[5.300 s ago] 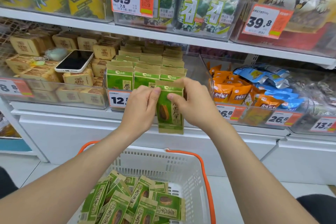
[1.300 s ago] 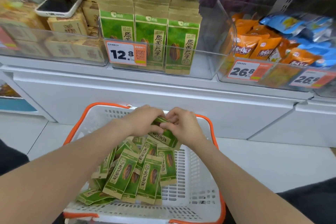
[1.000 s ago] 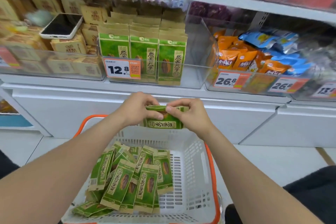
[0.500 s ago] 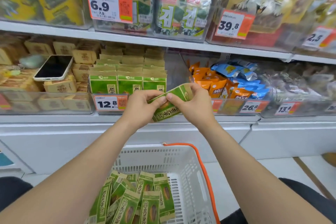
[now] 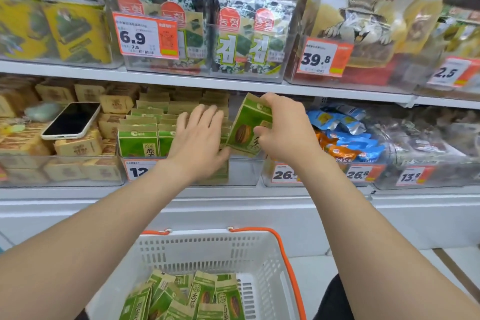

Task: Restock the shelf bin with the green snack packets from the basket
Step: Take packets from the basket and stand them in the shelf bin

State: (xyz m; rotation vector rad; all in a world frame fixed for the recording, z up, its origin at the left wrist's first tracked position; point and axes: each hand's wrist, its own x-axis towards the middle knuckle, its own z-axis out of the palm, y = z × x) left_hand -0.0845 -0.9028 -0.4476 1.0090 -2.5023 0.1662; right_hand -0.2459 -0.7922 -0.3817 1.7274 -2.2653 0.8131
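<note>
Green and kraft-brown, the snack packet we carry sits tilted in our right hand, whose fingers curl over its top corner and right edge, pinching it. It hangs over the open right-hand part of the shelf bin, just right of our left fingertips, not yet set down. Our left hand lies flat, fingers spread, against the rows of packets standing in the bin. We judge this is to hold them back and upright, so that a gap opens beside the fingers for the new packet. The tilt probably lets its bottom edge slide in first. Below both hands and well apart from them, the basket holds more green packets, so we judge the restocking only partway done.
</note>
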